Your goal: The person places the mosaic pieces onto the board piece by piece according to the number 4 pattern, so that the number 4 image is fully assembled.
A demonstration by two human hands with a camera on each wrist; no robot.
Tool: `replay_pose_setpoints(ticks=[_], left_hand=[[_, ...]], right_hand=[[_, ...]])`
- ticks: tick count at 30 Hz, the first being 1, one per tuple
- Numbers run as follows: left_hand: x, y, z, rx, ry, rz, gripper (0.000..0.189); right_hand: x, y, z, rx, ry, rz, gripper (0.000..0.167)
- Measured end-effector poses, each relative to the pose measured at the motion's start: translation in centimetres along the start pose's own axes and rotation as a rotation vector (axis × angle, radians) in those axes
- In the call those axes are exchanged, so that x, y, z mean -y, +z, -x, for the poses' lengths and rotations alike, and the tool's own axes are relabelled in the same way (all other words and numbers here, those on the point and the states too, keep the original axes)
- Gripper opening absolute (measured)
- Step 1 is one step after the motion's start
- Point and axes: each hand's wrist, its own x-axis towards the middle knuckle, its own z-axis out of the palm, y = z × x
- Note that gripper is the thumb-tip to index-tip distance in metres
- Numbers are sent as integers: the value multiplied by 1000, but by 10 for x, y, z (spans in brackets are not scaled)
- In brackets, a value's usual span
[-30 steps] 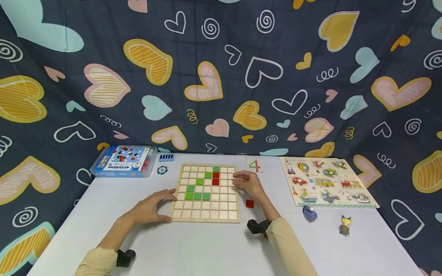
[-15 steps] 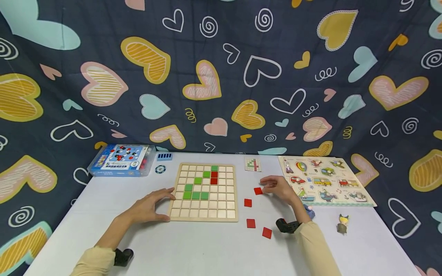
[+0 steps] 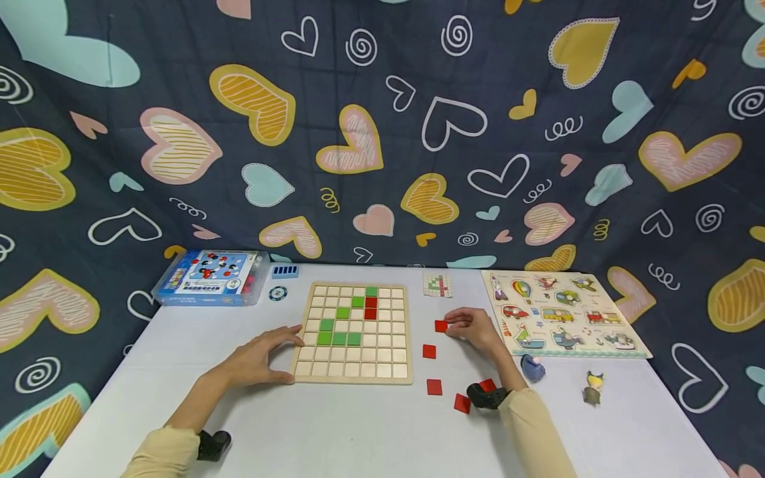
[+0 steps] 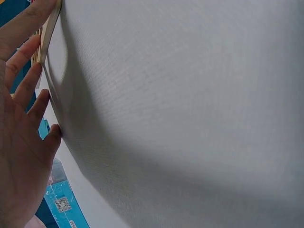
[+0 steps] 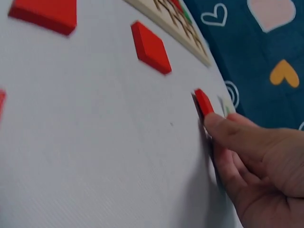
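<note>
A square wooden board [image 3: 352, 380] with a grid of pale cells lies mid-table. Several green tiles [image 3: 342, 313] and two red tiles [image 3: 370, 308] sit in its cells. My left hand [image 3: 257, 358] rests at the board's left edge, fingers extended and spread, thumb by the near corner. To the right of the board, my right hand [image 3: 475, 327] pinches a loose red tile [image 5: 203, 102] between thumb and fingers, low over the table. More red tiles, such as this red tile [image 3: 429, 351], lie nearer to me; another is partly hidden behind the right wrist camera [image 3: 487, 397].
A small pattern card [image 3: 438, 285] lies behind the right hand. At right are a vehicle picture puzzle [image 3: 562, 312] and two small figures, one blue [image 3: 532, 368], one grey-yellow [image 3: 592, 388]. A plastic box [image 3: 212, 279], a blue block [image 3: 285, 271] and a round chip [image 3: 277, 293] stand back left.
My right hand has gone from the board's right edge out to a red tile, then slid slightly left and away from me with it. The left hand stays at the board.
</note>
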Motion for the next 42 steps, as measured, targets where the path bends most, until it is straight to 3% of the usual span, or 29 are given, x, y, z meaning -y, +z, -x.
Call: replay_pose_setpoints(ticks=[3, 8, 14, 29, 42], left_hand=[[0, -1, 0, 2, -1, -2, 62], [-1, -2, 0, 1, 4, -5, 62], [0, -1, 0, 5, 0, -2, 63], [0, -1, 0, 1, -3, -5, 63], [1, 1, -1, 12, -22, -14, 64]], right_hand=[[2, 7, 1, -69, 0, -15, 27], [5, 19, 3, -181, 77, -49, 27], [13, 32, 4, -223, 93, -164, 29], [27, 56, -3, -220, 146, -257, 27], [44, 84, -13, -172, 113, -342, 26]])
